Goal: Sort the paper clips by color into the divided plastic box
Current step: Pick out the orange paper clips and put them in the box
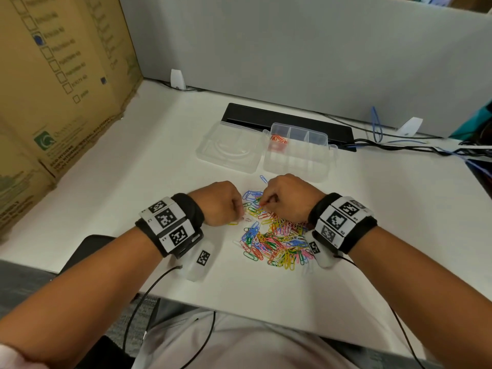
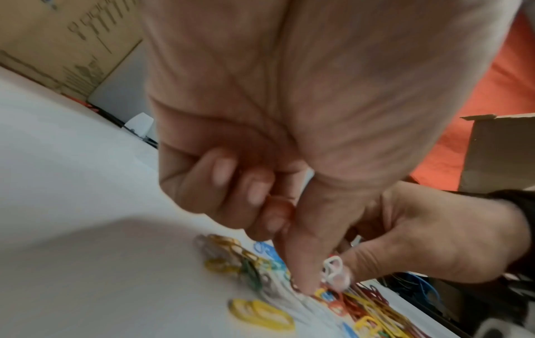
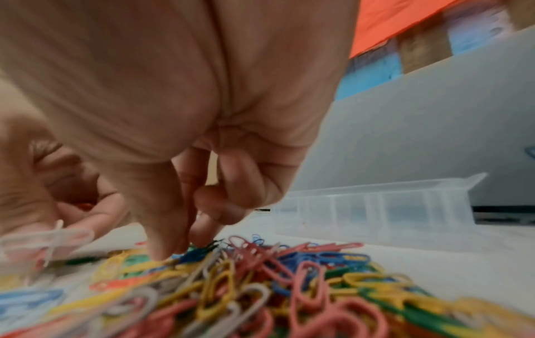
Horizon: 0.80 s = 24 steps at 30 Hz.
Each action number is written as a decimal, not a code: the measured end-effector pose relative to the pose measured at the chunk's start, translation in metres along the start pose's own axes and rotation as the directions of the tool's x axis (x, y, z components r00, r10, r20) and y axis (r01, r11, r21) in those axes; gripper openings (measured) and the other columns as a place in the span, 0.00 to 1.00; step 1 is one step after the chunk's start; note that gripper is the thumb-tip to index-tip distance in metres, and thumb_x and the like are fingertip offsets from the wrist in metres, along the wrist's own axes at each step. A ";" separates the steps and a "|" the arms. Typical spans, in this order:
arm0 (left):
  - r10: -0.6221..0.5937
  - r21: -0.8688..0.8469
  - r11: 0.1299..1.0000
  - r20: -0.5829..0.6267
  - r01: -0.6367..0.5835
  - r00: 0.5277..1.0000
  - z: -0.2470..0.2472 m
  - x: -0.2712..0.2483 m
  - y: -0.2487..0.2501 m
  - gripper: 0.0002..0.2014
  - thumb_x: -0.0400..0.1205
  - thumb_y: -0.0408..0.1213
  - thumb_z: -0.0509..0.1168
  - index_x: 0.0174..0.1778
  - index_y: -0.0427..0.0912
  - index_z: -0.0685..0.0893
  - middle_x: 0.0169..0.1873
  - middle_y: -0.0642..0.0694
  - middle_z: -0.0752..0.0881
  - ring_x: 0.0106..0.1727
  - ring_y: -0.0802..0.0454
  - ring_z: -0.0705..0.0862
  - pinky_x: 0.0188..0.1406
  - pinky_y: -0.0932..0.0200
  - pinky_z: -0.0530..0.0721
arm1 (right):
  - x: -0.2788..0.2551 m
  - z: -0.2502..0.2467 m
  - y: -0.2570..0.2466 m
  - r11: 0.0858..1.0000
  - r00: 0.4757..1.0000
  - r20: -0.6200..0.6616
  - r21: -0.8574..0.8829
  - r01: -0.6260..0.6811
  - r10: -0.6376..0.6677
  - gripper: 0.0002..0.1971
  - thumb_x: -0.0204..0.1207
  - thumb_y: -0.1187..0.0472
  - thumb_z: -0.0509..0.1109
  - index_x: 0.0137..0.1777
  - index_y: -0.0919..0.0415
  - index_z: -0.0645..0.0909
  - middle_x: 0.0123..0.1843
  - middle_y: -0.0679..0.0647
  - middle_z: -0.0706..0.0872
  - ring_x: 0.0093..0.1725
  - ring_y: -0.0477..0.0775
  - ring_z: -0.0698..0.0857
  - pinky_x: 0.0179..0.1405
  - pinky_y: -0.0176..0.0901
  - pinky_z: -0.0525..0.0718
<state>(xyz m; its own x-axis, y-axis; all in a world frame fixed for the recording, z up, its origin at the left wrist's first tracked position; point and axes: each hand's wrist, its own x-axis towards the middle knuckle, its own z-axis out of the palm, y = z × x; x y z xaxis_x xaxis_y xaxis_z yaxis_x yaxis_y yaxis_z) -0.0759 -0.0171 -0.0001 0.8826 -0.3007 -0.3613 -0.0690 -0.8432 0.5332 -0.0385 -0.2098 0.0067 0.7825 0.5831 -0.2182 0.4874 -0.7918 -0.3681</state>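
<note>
Colored paper clips (image 1: 277, 241) lie heaped on the white table in front of me. Beyond them stands the clear divided box (image 1: 295, 155), its lid (image 1: 229, 147) folded open to the left. Red clips (image 1: 278, 139) fill its back-left compartment. My left hand (image 1: 238, 209) rests at the heap's left edge. Its fingers curl round red clips (image 2: 279, 207), and its thumb points down onto the table beside some white clips (image 2: 333, 267). My right hand (image 1: 266, 203) reaches into the heap's far edge, thumb and forefinger (image 3: 162, 251) pinching a red clip (image 1: 262, 206).
A large cardboard box (image 1: 53, 89) walls the left side. A grey partition (image 1: 292, 49) closes the back. A black cable tray (image 1: 287, 121) lies behind the divided box, with cables (image 1: 426, 147) trailing to the right. One blue clip (image 1: 263, 179) lies alone near the box.
</note>
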 end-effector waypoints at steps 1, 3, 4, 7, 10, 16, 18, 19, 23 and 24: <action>0.004 -0.012 1.000 0.003 -0.004 1.000 -0.001 0.000 -0.001 0.05 0.81 0.35 0.68 0.43 0.44 0.89 0.34 0.54 0.86 0.37 0.58 0.82 0.38 0.67 0.77 | -0.002 -0.001 0.002 1.000 1.000 -0.020 0.020 -0.003 0.004 0.09 0.80 0.61 0.71 0.56 0.56 0.92 0.42 0.40 0.85 0.43 0.43 0.80 0.42 0.31 0.73; 0.020 -0.036 0.999 0.005 -0.020 1.000 -0.004 -0.002 -0.003 0.08 0.83 0.33 0.64 0.44 0.44 0.89 0.37 0.53 0.86 0.36 0.61 0.81 0.35 0.73 0.75 | -0.007 -0.002 0.004 0.997 0.998 -0.054 0.074 -0.012 0.016 0.10 0.82 0.60 0.69 0.57 0.57 0.91 0.52 0.48 0.89 0.48 0.46 0.82 0.49 0.39 0.78; 0.031 -0.050 0.998 0.003 -0.030 1.000 -0.006 -0.002 -0.004 0.09 0.83 0.33 0.63 0.44 0.45 0.89 0.37 0.55 0.86 0.34 0.64 0.80 0.33 0.77 0.73 | -0.008 -0.002 0.005 0.994 0.998 -0.063 0.110 -0.016 0.023 0.11 0.83 0.60 0.68 0.58 0.57 0.91 0.54 0.49 0.90 0.49 0.47 0.83 0.51 0.42 0.81; 0.048 -0.084 0.995 -0.012 -0.049 0.999 -0.007 -0.001 -0.004 0.09 0.84 0.34 0.64 0.43 0.47 0.88 0.36 0.59 0.85 0.32 0.68 0.80 0.30 0.82 0.72 | -0.013 -0.001 0.007 0.972 0.995 -0.087 0.231 -0.033 0.055 0.11 0.84 0.58 0.68 0.58 0.56 0.91 0.54 0.49 0.91 0.50 0.47 0.86 0.56 0.46 0.86; 0.044 -0.099 0.994 -0.034 -0.047 0.998 -0.006 0.001 -0.007 0.06 0.83 0.40 0.68 0.42 0.46 0.89 0.35 0.55 0.87 0.32 0.66 0.81 0.31 0.77 0.73 | -0.016 0.000 0.006 0.935 0.991 -0.097 0.350 -0.052 0.091 0.11 0.84 0.57 0.69 0.58 0.55 0.91 0.55 0.47 0.92 0.52 0.44 0.88 0.60 0.46 0.87; 0.071 -0.097 0.992 -0.045 -0.075 0.996 -0.008 0.000 -0.006 0.09 0.84 0.38 0.66 0.43 0.45 0.91 0.32 0.57 0.85 0.27 0.69 0.79 0.29 0.76 0.71 | -0.017 0.004 0.000 0.874 0.987 -0.081 0.478 -0.085 0.140 0.09 0.82 0.58 0.70 0.55 0.54 0.92 0.44 0.46 0.92 0.40 0.40 0.86 0.47 0.38 0.85; 0.087 -0.164 0.981 -0.105 -0.104 0.991 -0.009 0.000 -0.005 0.08 0.84 0.37 0.67 0.42 0.44 0.90 0.30 0.58 0.84 0.25 0.70 0.78 0.28 0.77 0.72 | -0.017 0.004 -0.002 0.811 0.988 -0.035 0.576 -0.103 0.150 0.08 0.82 0.60 0.71 0.51 0.57 0.92 0.39 0.54 0.92 0.33 0.45 0.84 0.34 0.38 0.83; 0.093 -0.200 0.972 -0.141 -0.121 0.986 -0.009 0.001 -0.005 0.08 0.84 0.38 0.68 0.41 0.44 0.90 0.30 0.57 0.85 0.27 0.69 0.78 0.30 0.74 0.74 | -0.017 0.003 -0.003 0.763 0.988 -0.022 0.638 -0.102 0.151 0.08 0.82 0.62 0.71 0.51 0.59 0.92 0.41 0.58 0.93 0.32 0.47 0.84 0.29 0.37 0.82; 0.076 -0.468 0.864 -0.244 -0.185 0.967 -0.007 0.003 0.001 0.06 0.83 0.34 0.68 0.42 0.40 0.90 0.36 0.46 0.90 0.35 0.58 0.84 0.40 0.60 0.84 | -0.014 -0.008 -0.008 0.623 0.976 -0.065 0.778 -0.081 0.208 0.05 0.79 0.66 0.73 0.48 0.68 0.89 0.39 0.63 0.90 0.29 0.49 0.84 0.23 0.34 0.79; 0.020 -0.602 0.779 -0.254 -0.174 0.967 -0.007 0.004 0.005 0.07 0.84 0.35 0.68 0.42 0.38 0.88 0.32 0.46 0.87 0.30 0.57 0.81 0.34 0.62 0.81 | -0.013 -0.011 -0.010 0.608 0.970 -0.097 0.791 -0.062 0.224 0.05 0.79 0.67 0.73 0.48 0.70 0.88 0.36 0.60 0.89 0.27 0.48 0.83 0.22 0.34 0.78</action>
<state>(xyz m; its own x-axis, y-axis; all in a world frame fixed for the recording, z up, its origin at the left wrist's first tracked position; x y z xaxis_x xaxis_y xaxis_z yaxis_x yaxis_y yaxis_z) -0.0695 -0.0192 0.0064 0.9703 -0.1942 -0.1443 0.0724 -0.3360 0.9391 -0.0492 -0.2116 0.0232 0.9056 0.3705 -0.2067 -0.0583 -0.3740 -0.9256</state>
